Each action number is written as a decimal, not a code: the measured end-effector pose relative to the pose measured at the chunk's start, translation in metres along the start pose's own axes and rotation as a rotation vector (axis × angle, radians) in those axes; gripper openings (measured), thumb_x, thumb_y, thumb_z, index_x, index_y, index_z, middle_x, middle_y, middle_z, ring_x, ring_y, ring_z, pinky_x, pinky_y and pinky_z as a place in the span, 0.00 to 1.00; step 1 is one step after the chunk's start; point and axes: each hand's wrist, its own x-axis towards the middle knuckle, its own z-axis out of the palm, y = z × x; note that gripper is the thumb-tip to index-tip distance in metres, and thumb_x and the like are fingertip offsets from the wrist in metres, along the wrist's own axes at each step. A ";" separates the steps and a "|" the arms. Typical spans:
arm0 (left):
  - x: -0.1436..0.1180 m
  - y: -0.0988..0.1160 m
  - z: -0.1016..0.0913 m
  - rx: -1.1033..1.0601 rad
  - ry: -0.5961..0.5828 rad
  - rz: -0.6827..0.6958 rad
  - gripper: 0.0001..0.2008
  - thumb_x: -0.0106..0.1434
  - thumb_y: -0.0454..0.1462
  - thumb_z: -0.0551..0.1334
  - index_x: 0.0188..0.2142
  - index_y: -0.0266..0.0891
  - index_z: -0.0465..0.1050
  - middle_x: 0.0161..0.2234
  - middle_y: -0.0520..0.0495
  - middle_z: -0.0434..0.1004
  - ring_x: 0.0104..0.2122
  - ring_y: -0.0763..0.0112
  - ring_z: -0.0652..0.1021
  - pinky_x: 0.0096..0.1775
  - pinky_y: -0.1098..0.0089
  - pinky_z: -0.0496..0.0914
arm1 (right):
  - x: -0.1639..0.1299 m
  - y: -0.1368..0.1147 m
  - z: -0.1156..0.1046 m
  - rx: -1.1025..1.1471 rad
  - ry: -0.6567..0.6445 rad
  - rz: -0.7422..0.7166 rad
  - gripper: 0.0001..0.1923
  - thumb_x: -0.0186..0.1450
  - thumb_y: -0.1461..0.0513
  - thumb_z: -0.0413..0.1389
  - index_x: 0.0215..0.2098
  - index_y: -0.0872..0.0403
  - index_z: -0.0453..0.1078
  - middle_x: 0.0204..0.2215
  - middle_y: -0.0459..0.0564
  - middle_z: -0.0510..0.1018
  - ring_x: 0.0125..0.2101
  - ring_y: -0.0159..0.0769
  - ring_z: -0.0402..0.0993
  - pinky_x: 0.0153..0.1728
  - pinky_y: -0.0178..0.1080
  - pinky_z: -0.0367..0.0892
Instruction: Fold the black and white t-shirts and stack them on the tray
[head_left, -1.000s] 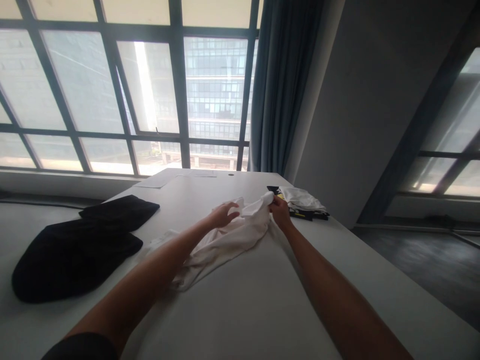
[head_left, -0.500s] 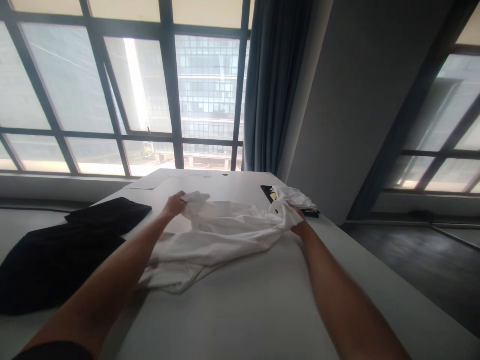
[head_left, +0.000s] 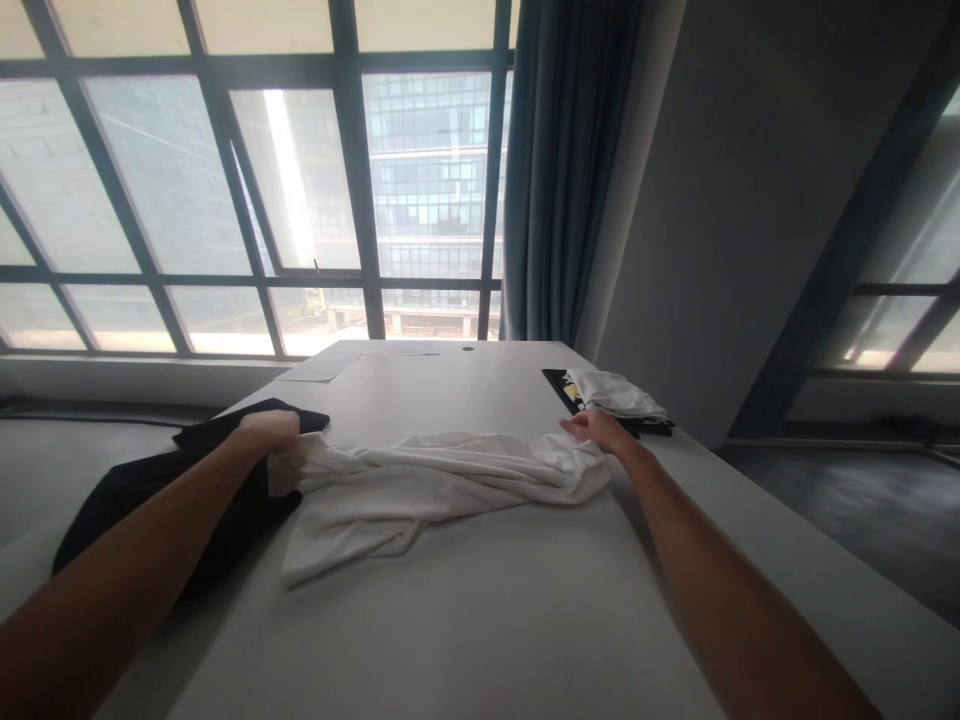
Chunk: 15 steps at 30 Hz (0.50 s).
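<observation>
A crumpled white shirt (head_left: pixel 450 485) lies stretched sideways across the white table, with one flat, sleeve-like part spread toward the near left. My left hand (head_left: pixel 274 430) is closed around its left end, above the black cloth. At the opposite end, my right hand (head_left: pixel 596 430) has its fingers pinched at the upper edge of the shirt; the fabric between the fingertips is barely visible. Folds run between both hands, and most of the shirt rests on the tabletop.
Black cloth (head_left: pixel 150 510) lies on the left under my left forearm. Past my right hand sits a stack of folded clothes (head_left: pixel 619 393), white over black, near the right edge of the table (head_left: pixel 450 620). Paper sheets (head_left: pixel 315 369) lie at the far left, before the windows.
My left hand has moved left and nearer, pulling the end of the shirt over the black cloth. The shirt has gone from lifted and billowing to lower and flatter on the table.
</observation>
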 end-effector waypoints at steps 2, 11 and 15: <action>0.009 0.024 0.004 0.053 -0.026 0.044 0.08 0.57 0.38 0.63 0.34 0.37 0.78 0.38 0.39 0.81 0.42 0.54 0.79 0.43 0.63 0.71 | -0.003 -0.016 0.004 -0.001 0.041 -0.118 0.21 0.59 0.47 0.61 0.39 0.56 0.78 0.38 0.56 0.81 0.38 0.42 0.77 0.40 0.37 0.68; 0.010 0.073 0.053 -0.078 -0.384 0.367 0.17 0.47 0.33 0.62 0.38 0.41 0.79 0.33 0.49 0.82 0.28 0.68 0.77 0.30 0.73 0.68 | -0.031 -0.057 0.023 -0.289 -0.529 -0.229 0.10 0.52 0.65 0.57 0.32 0.57 0.77 0.27 0.48 0.79 0.27 0.34 0.72 0.26 0.32 0.61; -0.003 0.062 0.033 -0.120 -0.714 0.520 0.07 0.41 0.32 0.63 0.24 0.41 0.76 0.23 0.54 0.77 0.24 0.68 0.73 0.25 0.72 0.65 | -0.025 -0.055 -0.013 -0.157 -0.858 -0.170 0.11 0.47 0.65 0.57 0.30 0.56 0.77 0.25 0.43 0.77 0.27 0.33 0.71 0.25 0.30 0.59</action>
